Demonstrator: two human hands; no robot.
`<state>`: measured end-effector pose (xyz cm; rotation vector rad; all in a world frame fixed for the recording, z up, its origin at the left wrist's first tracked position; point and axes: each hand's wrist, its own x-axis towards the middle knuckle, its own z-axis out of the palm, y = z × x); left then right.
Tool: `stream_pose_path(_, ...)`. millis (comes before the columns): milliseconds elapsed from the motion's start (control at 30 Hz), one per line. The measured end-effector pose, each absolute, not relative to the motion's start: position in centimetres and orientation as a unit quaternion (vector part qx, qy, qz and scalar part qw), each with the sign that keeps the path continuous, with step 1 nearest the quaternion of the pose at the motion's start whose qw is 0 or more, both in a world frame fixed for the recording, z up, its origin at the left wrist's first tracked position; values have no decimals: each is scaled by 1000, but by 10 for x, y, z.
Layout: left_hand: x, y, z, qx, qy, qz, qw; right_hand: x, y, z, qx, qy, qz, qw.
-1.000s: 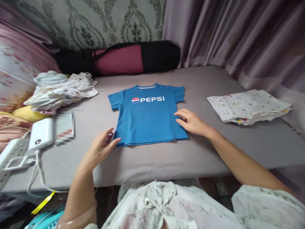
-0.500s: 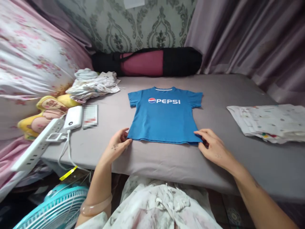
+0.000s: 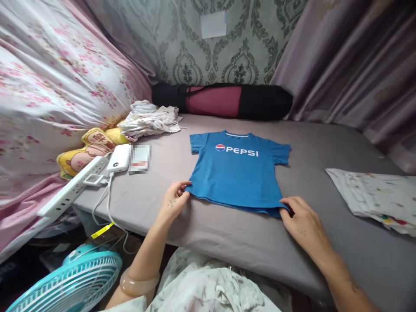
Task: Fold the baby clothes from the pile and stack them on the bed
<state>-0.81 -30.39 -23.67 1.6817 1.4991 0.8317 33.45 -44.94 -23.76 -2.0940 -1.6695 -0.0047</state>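
Observation:
A blue T-shirt [image 3: 235, 175] with a white PEPSI print lies spread flat, front up, its neckline away from me. My left hand [image 3: 174, 201] pinches the bottom left corner of its hem between thumb and fingers. At the bottom right corner, my right hand [image 3: 300, 221] grips the hem the same way, fingers above and thumb at the near edge. Between the two hands the hem hangs slightly loose, showing the shirt's two layers. The sleeves lie outspread on the grey sheet.
Folded white printed cloth [image 3: 373, 199] lies at the right. On the left are crumpled clothes [image 3: 152, 121], a yellow plush [image 3: 81, 158], a white power bank [image 3: 119, 157] and a power strip [image 3: 73, 188] with cables. A long black-and-maroon bag [image 3: 212, 102] lies at the back; a turquoise fan [image 3: 74, 286] stands below the bed edge.
My view has turned, so the scene sits lower and further right. Both hands now pinch the hem corners more firmly, and the right corner is slightly gathered in my fingers.

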Motion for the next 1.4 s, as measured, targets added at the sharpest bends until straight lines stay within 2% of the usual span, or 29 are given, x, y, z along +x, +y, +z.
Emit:
stream_pose_path(367,-6,-295,-251,729,581,292,215,328,-446,-231,-782,-577,7,236)
stream_pose_path(600,-34,-290,-238,821,488,268,128,328,-466,-221,-822,-552,-4,142)
stream_pose_path(800,-46,-282,-238,896,384,215,64,332,-470,-220,-722,-676,-43,141)
stream_pose_path(1067,-52,-272,-239,941,292,155,74,342,-473,-216,-657,-749,-42,67)
stream_pose_path(1400,-57,-277,-235,934,299,159,113,341,-484,-208,-655,-751,-28,79)
